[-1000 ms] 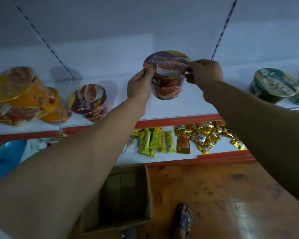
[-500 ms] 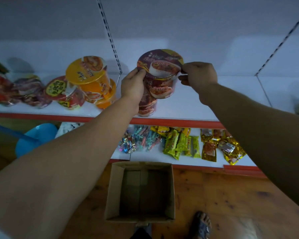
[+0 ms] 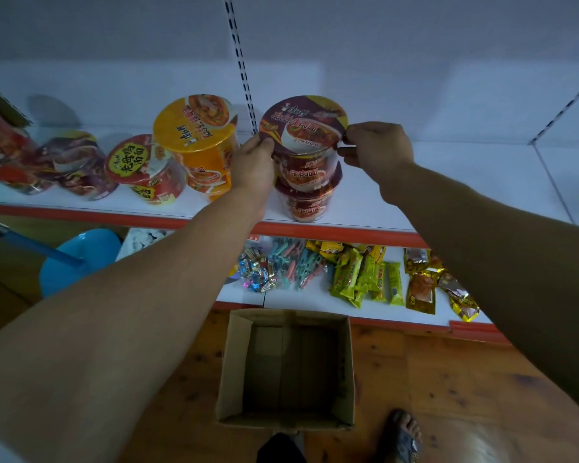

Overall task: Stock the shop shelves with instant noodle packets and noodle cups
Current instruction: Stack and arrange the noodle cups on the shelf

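A purple-and-red noodle cup (image 3: 303,138) sits on top of a matching noodle cup (image 3: 306,202) that stands on the white upper shelf (image 3: 448,195). My left hand (image 3: 253,162) grips the top cup's left side. My right hand (image 3: 376,150) pinches its lid rim on the right. To the left, a stack of two orange noodle cups (image 3: 198,142) stands close beside my left hand. A red cup (image 3: 144,168) and a purple cup (image 3: 77,165) lie tilted further left.
An open, empty cardboard box (image 3: 286,369) stands on the wooden floor below. The lower shelf (image 3: 241,295) holds candies, green and yellow snack packets (image 3: 365,275) and gold packets. A blue dustpan (image 3: 77,255) is at left. My sandalled foot (image 3: 403,436) is by the box.
The view swung left along the shelf. Both hands carried the purple cup left and set it down onto the matching cup beside the orange stack.
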